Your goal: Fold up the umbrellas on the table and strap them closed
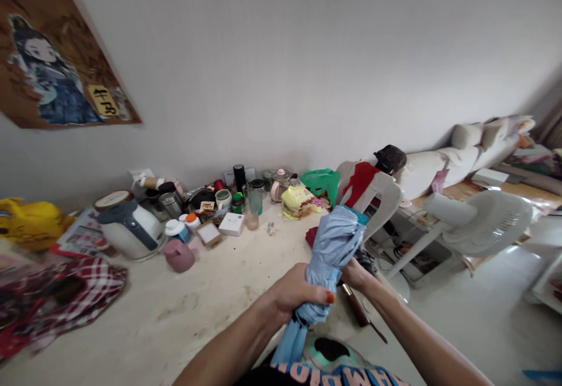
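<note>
I hold a rolled light blue cloth (334,242) upright in front of me, over the near edge of a cream table (211,292). My left hand (295,290) is wrapped tight round its lower part, with the tail hanging below the fist. My right hand (356,275) sits behind the roll and touches it; its fingers are mostly hidden by the cloth.
Clutter lines the table's far edge: a white kettle (129,231), a pink cup (180,255), small boxes, jars, a yellow bag (299,201). A plaid cloth (57,295) lies at left. Right of the table stand a plastic chair (373,195), a white fan (492,222) and a sofa (461,154).
</note>
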The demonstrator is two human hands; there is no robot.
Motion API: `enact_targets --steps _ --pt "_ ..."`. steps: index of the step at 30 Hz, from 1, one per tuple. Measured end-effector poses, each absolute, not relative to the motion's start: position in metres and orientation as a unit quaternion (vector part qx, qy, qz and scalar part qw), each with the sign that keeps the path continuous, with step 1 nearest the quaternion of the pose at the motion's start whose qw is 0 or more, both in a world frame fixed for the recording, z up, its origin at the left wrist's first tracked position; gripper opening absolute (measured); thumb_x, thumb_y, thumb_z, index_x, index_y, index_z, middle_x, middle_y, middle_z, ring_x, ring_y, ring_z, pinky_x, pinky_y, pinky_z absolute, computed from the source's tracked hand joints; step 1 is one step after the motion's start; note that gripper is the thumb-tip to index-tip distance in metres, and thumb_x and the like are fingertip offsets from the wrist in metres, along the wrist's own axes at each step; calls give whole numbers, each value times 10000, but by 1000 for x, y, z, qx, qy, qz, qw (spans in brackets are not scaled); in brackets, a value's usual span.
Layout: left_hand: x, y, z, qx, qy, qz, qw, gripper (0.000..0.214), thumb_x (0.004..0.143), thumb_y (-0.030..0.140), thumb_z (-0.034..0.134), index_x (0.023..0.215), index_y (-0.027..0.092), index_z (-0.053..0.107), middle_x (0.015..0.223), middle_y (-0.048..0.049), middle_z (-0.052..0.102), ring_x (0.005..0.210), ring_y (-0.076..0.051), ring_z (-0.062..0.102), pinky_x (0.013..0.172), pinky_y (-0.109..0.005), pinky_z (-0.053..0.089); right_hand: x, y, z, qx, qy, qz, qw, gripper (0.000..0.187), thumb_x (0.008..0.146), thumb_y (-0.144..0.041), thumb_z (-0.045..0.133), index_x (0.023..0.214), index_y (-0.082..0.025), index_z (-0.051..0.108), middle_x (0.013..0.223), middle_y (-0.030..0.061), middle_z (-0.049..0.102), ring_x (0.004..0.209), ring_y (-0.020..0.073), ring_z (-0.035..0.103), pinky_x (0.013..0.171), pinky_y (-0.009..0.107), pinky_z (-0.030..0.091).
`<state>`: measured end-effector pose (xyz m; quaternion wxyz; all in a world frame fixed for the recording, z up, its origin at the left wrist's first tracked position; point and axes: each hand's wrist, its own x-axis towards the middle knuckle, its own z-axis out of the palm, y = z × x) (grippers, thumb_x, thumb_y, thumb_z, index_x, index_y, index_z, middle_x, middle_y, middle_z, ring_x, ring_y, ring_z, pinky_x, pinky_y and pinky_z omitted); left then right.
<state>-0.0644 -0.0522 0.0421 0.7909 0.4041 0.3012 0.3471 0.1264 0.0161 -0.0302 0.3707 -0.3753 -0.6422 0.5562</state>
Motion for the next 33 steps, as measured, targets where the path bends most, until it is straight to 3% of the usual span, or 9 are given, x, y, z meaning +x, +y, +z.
enact_targets --steps 3,11,16,24,29,33 --pt "-72 -46 40 407 300 361 783 480 433 393 897 706 94 639 608 5 548 536 -58 455 514 -178 348 128 9 -25 -379 -618 580 373 495 725 -624 683 602 -168 535 481 -17 520 450 87 446 463 231 356" --pt "-80 -33 28 363 277 381 804 503 469 395 875 743 132 546 548 26 516 424 -53 420 423 -187 348 122 -13 10 -398 -536 604 435 441 712 -523 742 582 -162 523 447 -41 493 427 70 388 463 220 282" --pt "-81 -32 24 382 265 388 796 488 498 433 851 723 113 560 554 19 497 428 -45 409 434 -194 333 116 -24 33 -365 -553 602 446 355 751 -461 734 671 -151 580 562 -5 581 482 68 426 481 216 300" --pt "-78 -32 37 447 337 419 715 509 510 426 859 799 96 599 595 16 501 464 -39 394 437 -175 312 103 -35 49 -399 -619 510 445 348 768 -473 680 652 -165 567 560 -14 542 473 74 402 476 233 324" --pt "-77 -27 39 435 310 400 745 437 544 410 826 738 130 551 511 73 392 397 -19 271 386 -178 230 102 -37 42 -392 -610 497 477 318 800 -448 659 675 -168 573 557 -15 533 483 79 398 465 229 309" --pt "-72 -26 39 461 332 420 707 394 541 356 803 773 108 606 621 -7 528 497 -61 426 470 -191 336 102 -35 38 -387 -578 532 482 333 798 -456 677 670 -165 575 569 -7 553 480 77 405 454 222 299"
